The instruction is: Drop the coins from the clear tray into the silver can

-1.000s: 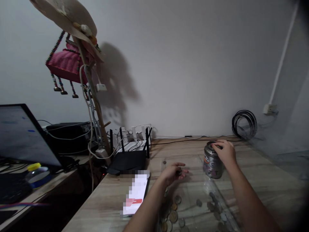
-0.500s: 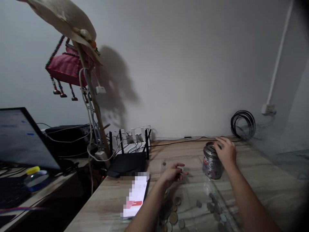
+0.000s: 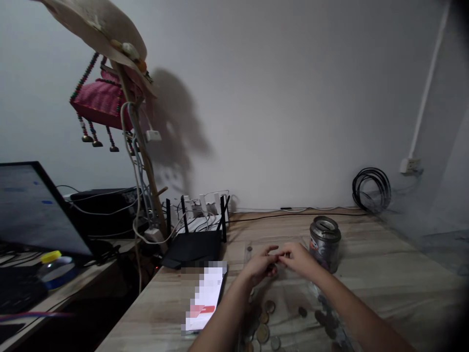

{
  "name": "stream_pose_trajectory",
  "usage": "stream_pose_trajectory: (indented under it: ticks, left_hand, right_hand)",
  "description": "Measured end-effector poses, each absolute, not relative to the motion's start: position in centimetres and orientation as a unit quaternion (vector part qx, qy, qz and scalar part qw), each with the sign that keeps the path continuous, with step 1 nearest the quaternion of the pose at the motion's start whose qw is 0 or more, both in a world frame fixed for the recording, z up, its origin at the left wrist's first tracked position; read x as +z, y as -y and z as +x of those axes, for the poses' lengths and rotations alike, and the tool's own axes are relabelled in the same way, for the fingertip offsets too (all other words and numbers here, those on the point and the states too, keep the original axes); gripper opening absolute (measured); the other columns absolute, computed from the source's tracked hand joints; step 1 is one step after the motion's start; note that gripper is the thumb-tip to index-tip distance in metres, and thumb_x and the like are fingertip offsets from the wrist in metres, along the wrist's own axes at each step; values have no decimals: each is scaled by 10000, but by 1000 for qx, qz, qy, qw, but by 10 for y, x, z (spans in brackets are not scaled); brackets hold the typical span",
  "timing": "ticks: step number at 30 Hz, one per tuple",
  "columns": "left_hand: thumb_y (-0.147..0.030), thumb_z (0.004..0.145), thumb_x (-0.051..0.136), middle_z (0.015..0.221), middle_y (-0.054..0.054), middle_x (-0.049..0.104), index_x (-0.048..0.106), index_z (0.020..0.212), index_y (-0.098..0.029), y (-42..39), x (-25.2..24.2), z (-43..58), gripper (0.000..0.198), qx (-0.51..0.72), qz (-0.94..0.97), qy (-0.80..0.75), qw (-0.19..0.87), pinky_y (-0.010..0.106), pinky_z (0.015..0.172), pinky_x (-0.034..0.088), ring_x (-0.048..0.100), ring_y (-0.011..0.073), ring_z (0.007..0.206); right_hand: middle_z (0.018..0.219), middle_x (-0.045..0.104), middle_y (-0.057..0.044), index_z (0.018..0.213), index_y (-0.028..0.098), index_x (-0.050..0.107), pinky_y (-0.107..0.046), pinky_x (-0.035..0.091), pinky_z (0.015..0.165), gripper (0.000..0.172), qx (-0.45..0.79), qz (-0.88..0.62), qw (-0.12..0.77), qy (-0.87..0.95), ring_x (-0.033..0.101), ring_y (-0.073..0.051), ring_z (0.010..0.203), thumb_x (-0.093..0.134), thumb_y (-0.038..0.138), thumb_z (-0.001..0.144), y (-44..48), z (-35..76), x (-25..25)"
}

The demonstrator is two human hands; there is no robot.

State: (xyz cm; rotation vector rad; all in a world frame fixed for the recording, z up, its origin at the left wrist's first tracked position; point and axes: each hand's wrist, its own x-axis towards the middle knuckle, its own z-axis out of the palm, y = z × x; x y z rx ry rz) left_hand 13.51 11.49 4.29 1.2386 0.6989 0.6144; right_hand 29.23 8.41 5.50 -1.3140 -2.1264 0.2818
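Observation:
My left hand [image 3: 261, 265] is half curled over a clear plastic tray [image 3: 289, 288]; a pale coin showed between its fingers a moment ago and is now covered. My right hand [image 3: 298, 259] meets it, thumb and fingertips pinched together at the left fingertips. What the right fingers grip is hidden. Just behind the right hand stands a dark metal coin bank [image 3: 325, 242], can-shaped, with a slot in its lid and a cartoon print. Loose coins [image 3: 263, 332] lie below the left hand, and darker coins [image 3: 324, 320] lie partly behind my right forearm.
Left of my forearm lies a phone [image 3: 205, 298] with a lit screen. Beyond it sits a black router [image 3: 198, 247] with antennas and cables. A coil of black cable [image 3: 372, 189] rests against the wall. At far left are a monitor [image 3: 36, 210] and a yellow-capped bottle [image 3: 54, 269].
My right hand has left the top of the coin bank and moved left to my left hand's fingertips. The left hand has stayed almost still.

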Motion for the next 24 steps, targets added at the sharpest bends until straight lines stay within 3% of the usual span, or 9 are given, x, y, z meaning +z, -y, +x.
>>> stream_pose_trajectory:
  ticks: [7, 10, 24]
  left_hand:
    - [-114, 687, 436, 828, 107, 643, 353, 1219, -102, -116, 49, 135, 538, 256, 486, -344, 762, 170, 443, 299, 484, 56, 445]
    - [-100, 696, 402, 845, 125, 645, 360, 1216, -91, -116, 49, 134, 521, 272, 471, -348, 764, 171, 460, 328, 491, 57, 452]
    - [-89, 690, 436, 851, 120, 645, 367, 1224, -92, -117, 49, 135, 539, 258, 476, -345, 767, 176, 479, 362, 532, 70, 486]
  right_hand:
    - [817, 657, -61, 883, 210, 652, -300, 434, 679, 224, -136, -589, 517, 606, 583, -183, 735, 478, 300, 774, -73, 346, 95]
    - [788, 649, -65, 767, 207, 654, -296, 397, 652, 198, -215, -662, 518, 497, 562, -204, 769, 520, 348, 731, -68, 386, 104]
    - [629, 655, -26, 650, 221, 689, -261, 366, 526, 196, -58, -712, 482, 508, 560, -170, 586, 565, 369, 618, -95, 428, 86]
